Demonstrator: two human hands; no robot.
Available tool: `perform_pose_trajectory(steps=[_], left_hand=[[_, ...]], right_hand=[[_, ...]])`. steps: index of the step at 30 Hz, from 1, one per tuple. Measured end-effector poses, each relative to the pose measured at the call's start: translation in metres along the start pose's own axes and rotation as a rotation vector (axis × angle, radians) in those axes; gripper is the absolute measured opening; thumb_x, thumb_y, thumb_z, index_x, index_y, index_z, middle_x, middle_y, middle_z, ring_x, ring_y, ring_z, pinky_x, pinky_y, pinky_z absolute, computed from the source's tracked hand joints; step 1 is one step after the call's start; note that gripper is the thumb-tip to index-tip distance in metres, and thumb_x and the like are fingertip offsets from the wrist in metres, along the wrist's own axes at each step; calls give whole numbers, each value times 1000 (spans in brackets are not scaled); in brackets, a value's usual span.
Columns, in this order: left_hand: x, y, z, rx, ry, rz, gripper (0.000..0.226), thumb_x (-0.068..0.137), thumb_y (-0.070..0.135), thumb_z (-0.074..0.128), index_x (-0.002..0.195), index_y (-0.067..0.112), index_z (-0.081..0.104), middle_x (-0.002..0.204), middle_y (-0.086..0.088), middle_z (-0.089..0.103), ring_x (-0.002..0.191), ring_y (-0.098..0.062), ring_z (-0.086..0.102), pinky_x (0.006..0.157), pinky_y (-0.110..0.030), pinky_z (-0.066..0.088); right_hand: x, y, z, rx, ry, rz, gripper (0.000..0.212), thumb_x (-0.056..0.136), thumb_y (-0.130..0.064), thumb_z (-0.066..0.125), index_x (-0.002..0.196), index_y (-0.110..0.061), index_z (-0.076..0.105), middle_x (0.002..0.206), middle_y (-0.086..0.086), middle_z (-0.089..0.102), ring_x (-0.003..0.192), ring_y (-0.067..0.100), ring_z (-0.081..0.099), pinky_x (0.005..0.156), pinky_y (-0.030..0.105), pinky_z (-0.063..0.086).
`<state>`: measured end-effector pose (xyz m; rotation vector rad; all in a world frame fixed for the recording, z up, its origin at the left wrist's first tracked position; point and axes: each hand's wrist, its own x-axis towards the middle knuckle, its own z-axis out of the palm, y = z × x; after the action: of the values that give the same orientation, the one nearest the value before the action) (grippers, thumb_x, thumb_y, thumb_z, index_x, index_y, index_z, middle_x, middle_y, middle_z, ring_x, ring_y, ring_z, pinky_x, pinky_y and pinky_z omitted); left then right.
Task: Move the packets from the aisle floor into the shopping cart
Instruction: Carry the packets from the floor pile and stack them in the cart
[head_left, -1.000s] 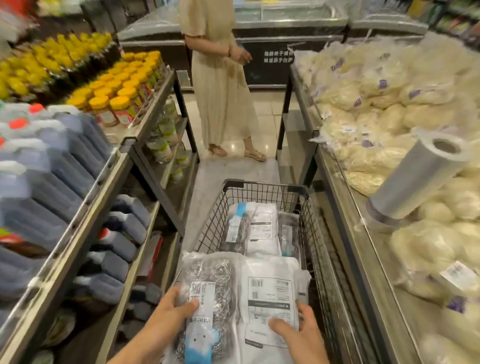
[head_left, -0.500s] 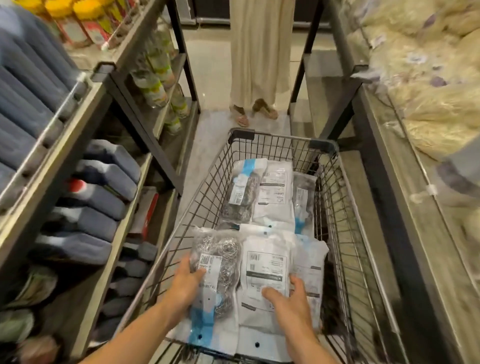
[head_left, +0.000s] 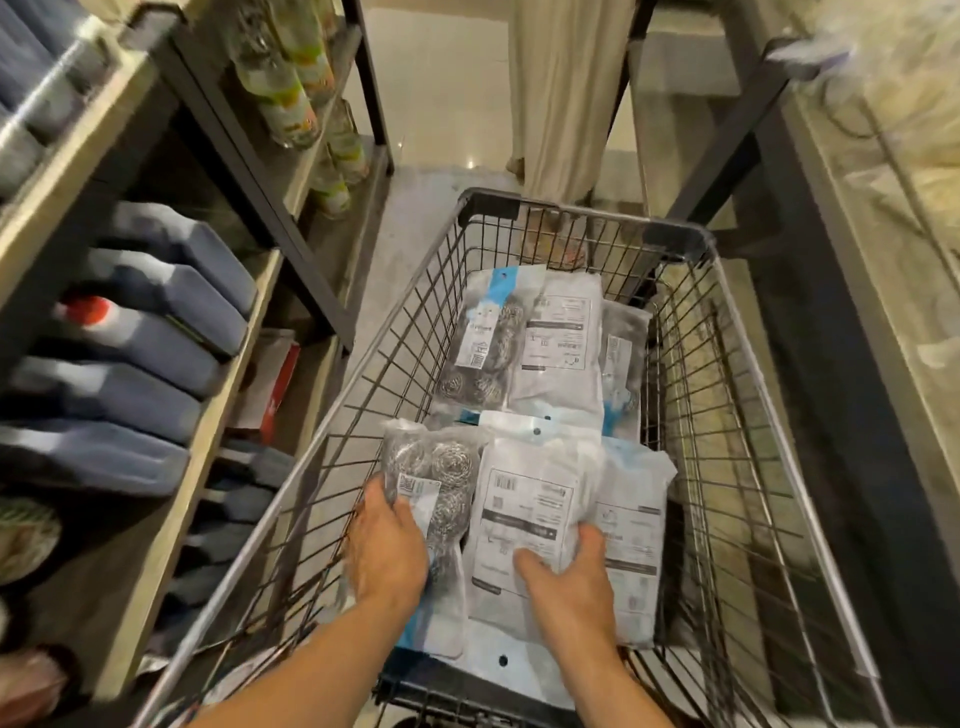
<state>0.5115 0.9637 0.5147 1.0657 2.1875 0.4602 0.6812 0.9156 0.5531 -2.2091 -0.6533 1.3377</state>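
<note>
Both hands lower a stack of packets into the cart.

The left hand (head_left: 387, 545) grips the scourer packet (head_left: 434, 483), thumb curled over its label; the right hand (head_left: 566, 582) holds the white packet (head_left: 524, 514) with thumb and fingers spread on top. The stack is inside the cart (head_left: 587, 215), near end; other packets (head_left: 545, 343) lie beyond the fingertips, on the wire bottom. The step seems to be the setting down; next the fingers should let go and pull back without dragging the slippery film. Steel coils shine through clear plastic; the white bags are flat, soft, crinkled.
</note>
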Motion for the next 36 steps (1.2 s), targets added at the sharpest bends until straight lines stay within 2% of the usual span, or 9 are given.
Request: perform_pose_trajectory(steps=[5, 10, 13, 17, 20, 23, 29, 33, 36], left_hand=[[0, 2, -3, 111, -47, 16, 29, 104, 34, 45, 133, 31, 41, 104, 0, 70, 94, -30, 68, 84, -47, 56], [-14, 8, -24, 110, -163, -3, 55, 97, 38, 58, 146, 26, 36, 136, -3, 63, 124, -33, 60, 105, -52, 50], [-25, 3, -40, 124, -221, 44, 63, 90, 30, 65, 147, 29, 36, 138, -3, 61, 126, -33, 59, 108, -53, 48], [-43, 2, -77, 72, -433, 49, 55, 95, 31, 63, 146, 29, 43, 127, 6, 61, 115, -21, 61, 97, -37, 48], [-60, 2, -112, 97, -732, -1, 48, 103, 26, 58, 148, 27, 40, 128, 1, 60, 103, -13, 61, 83, -24, 45], [-77, 4, -146, -51, -850, -65, 31, 102, 26, 59, 133, 32, 54, 131, -3, 65, 97, -14, 68, 80, -28, 49], [-127, 4, -206, -263, -718, 31, 19, 104, 18, 58, 118, 22, 69, 109, -5, 77, 90, -16, 68, 75, -28, 48], [-154, -5, -245, -260, -745, 131, 17, 101, 19, 64, 117, 23, 70, 102, -9, 76, 92, -16, 69, 74, -25, 48], [-170, -12, -270, -201, -774, 229, 21, 98, 27, 68, 119, 29, 70, 110, 6, 74, 103, -1, 68, 83, -14, 50]], right_hand=[[6, 2, 0, -98, 10, -34, 52, 81, -30, 79, 121, -33, 46, 111, -8, 66, 103, 18, 65, 96, 39, 54], [-6, 1, -16, -194, 52, -30, 90, 81, -42, 82, 155, -25, 33, 143, 4, 47, 134, 25, 47, 113, 44, 41], [-22, -4, -27, -195, 53, -44, 96, 84, -47, 80, 160, -24, 26, 154, 6, 39, 143, 27, 42, 118, 44, 38], [-54, -12, -43, -202, 22, -64, 72, 88, -46, 75, 149, -26, 41, 142, 1, 51, 131, 23, 54, 109, 41, 46], [-93, -23, -58, -113, -93, -47, 34, 94, -40, 71, 125, -29, 59, 115, -6, 66, 105, 15, 67, 85, 30, 51], [-139, -22, -68, -16, -162, -77, 4, 94, -34, 72, 97, -32, 71, 101, -4, 73, 99, 17, 72, 76, 26, 50], [-228, -13, -82, 98, -156, -142, 11, 94, -21, 72, 88, -30, 75, 90, 1, 77, 80, 20, 72, 75, 28, 54], [-267, -13, -90, 169, -119, -170, 8, 96, -19, 71, 93, -25, 75, 93, 3, 79, 86, 21, 75, 80, 27, 56], [-282, -19, -96, 202, -107, -187, 7, 97, -17, 70, 96, -20, 75, 94, 2, 79, 82, 17, 76, 83, 32, 57]])
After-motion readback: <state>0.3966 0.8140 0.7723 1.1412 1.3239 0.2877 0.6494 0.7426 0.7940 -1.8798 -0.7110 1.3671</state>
